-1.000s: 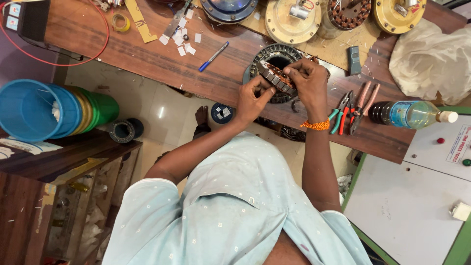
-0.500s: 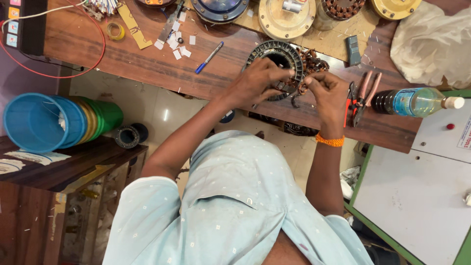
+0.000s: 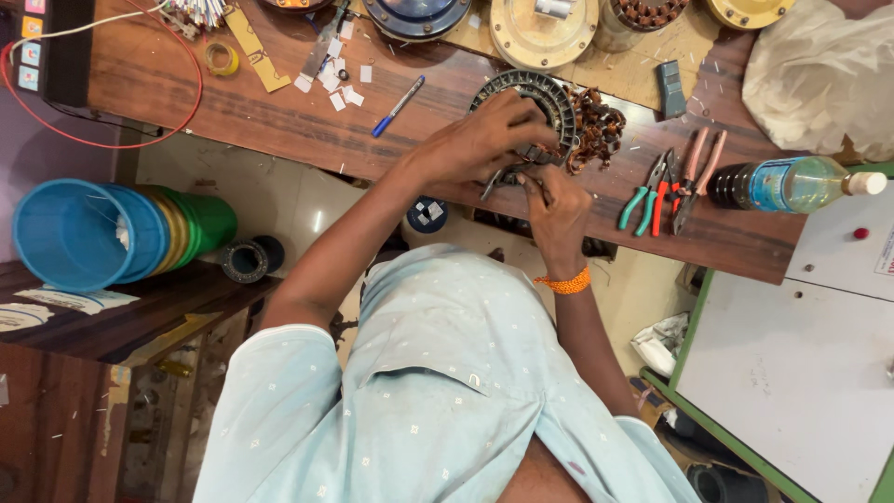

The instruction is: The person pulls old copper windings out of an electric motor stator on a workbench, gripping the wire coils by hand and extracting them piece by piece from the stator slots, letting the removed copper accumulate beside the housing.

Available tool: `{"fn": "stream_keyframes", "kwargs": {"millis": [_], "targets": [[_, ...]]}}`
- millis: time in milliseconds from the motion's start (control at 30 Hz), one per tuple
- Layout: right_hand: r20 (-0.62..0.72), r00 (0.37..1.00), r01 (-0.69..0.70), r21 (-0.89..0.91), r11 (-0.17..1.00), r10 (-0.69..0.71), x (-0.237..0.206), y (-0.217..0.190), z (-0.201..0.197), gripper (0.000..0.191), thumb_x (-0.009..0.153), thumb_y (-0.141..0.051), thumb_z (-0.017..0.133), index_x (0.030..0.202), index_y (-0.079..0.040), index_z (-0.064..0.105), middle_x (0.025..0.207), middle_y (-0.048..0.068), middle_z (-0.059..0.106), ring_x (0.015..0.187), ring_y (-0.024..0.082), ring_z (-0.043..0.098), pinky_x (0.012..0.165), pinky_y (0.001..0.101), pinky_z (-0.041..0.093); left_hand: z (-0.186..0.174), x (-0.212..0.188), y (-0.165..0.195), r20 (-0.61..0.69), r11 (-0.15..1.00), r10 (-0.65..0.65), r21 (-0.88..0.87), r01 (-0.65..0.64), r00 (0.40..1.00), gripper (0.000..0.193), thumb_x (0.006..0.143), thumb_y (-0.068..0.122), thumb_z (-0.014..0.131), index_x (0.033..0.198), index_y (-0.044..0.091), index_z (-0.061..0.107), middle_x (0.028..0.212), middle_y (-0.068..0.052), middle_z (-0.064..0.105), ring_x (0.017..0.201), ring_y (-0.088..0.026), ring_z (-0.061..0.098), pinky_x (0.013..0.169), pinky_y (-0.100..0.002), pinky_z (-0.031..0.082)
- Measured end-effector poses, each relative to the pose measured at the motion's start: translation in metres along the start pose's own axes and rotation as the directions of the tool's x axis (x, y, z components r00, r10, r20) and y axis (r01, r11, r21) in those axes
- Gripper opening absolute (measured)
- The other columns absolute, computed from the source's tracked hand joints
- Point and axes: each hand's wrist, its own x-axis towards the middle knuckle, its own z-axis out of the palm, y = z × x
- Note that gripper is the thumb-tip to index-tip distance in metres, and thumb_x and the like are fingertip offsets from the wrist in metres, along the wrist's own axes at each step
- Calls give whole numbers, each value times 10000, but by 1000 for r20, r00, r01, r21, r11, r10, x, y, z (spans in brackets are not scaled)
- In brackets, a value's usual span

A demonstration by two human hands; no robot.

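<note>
Motor ring (image 3: 549, 98) gripped by your left hand (image 3: 480, 140), fingers clamped on rim; right hand (image 3: 556, 200) pinching wire; hard tug risks snapping copper coil (image 3: 596, 130).

Motor stator (image 3: 549, 98): dark ring-shaped core, lying flat on wooden bench near its front edge. Tangled coppery-brown wire windings (image 3: 596, 129) spill out at its right side, touching the ring.
</note>
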Motion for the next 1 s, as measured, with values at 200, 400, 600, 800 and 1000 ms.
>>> {"fn": "stream_keyframes", "kwargs": {"millis": [200,400,600,800,1000], "targets": [[-14,995,-100,132,986,103,-13,9,7,88,946,-13,742,975,18,665,733,98,640,573,139,483,525,315,371,28,-29,-5,-262,882,353,415,-225,898,356,887,259,807,1228,188,731,1327,3,553,1182,-205,490,1011,-410,425],[48,985,-165,27,986,164,-12,7,-20,118,914,-54,797,942,20,710,628,99,548,551,158,458,523,346,364,49,-41,-1,-347,848,318,520,-101,882,250,824,233,839,1055,165,773,1165,25,636,1012,-164,553,906,-375,437],[121,993,-26,56,998,19,17,-9,-44,88,928,-53,768,982,-3,720,826,109,663,644,135,573,581,317,442,53,-40,14,-504,972,105,234,18,857,185,883,153,869,972,87,721,1034,-45,628,772,-207,656,670,-340,528],[105,992,-72,5,997,71,59,-22,-24,92,945,-42,780,977,16,717,757,96,613,594,142,474,543,326,370,66,-33,29,-618,977,-208,-96,190,758,143,845,90,816,868,56,679,987,-64,612,749,-186,636,611,-331,511],[152,974,-171,12,985,167,77,-1,-12,88,934,-81,799,948,-3,760,621,35,515,562,86,387,502,303,299,80,-29,39,-668,860,-509,-418,292,542,142,845,47,771,837,9,635,929,-73,545,769,-174,572,638,-333,464]]}}
